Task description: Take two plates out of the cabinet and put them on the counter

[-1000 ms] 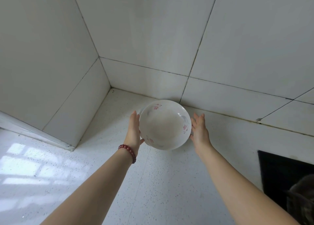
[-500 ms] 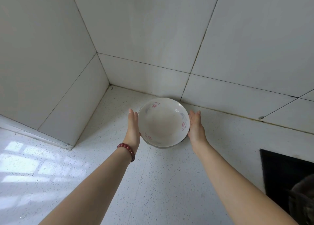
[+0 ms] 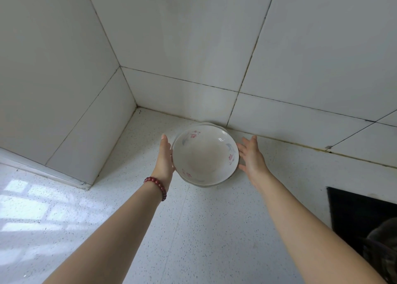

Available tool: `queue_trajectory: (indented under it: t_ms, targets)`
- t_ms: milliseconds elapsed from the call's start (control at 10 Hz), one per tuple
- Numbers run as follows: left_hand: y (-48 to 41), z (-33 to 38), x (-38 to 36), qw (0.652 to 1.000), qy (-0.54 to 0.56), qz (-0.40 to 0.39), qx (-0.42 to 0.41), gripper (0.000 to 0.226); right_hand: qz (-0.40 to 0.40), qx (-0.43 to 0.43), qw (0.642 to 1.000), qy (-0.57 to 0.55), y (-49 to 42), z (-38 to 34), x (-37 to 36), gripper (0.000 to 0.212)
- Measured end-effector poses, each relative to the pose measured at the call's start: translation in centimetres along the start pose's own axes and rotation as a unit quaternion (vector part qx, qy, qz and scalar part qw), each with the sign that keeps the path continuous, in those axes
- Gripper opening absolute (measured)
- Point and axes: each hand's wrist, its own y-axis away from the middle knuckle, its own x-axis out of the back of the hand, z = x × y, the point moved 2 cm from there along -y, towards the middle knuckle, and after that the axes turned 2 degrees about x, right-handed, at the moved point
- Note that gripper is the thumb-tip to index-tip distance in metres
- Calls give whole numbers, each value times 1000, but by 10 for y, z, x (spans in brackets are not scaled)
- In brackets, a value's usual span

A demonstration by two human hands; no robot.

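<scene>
Two stacked white plates with pink flower prints (image 3: 205,155) sit low on the speckled white counter (image 3: 193,230), close to the tiled back wall. Only the rim of the lower plate (image 3: 207,124) peeks out behind the top one. My left hand (image 3: 164,157), with a red bead bracelet at the wrist, lies flat against the stack's left rim, its thumb hidden under the plates. My right hand (image 3: 252,157) is just off the right rim, fingers spread, holding nothing. The cabinet is out of view.
White tiled walls meet in a corner (image 3: 136,106) left of the plates. A black hob (image 3: 354,215) is set into the counter at the right, with a dark pot (image 3: 382,247) at the frame's edge. Sunlight patches lie on the counter's left part.
The plates went forward and down toward the back wall, carried between both palms. My right hand has now come off the rim and spread open; my left hand stays against the stack.
</scene>
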Motion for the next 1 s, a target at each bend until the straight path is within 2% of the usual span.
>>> queue_trajectory:
  t_ms: [200,500,700,1000]
  targets:
    - [-3,7,8,999,-14,22,24,83,15,12,999,40,-3,0,3,65]
    - [-1,11,18,998,3,8,57,87,8,7,1000,2,6,-8,5,64]
    - [8,18,12,999,8,21,22,81,18,10,1000,-6,15,-15,10,64]
    - [43,24,-1,1000,19,-9,13,78,10,13,999,-37,58,-27,14,62]
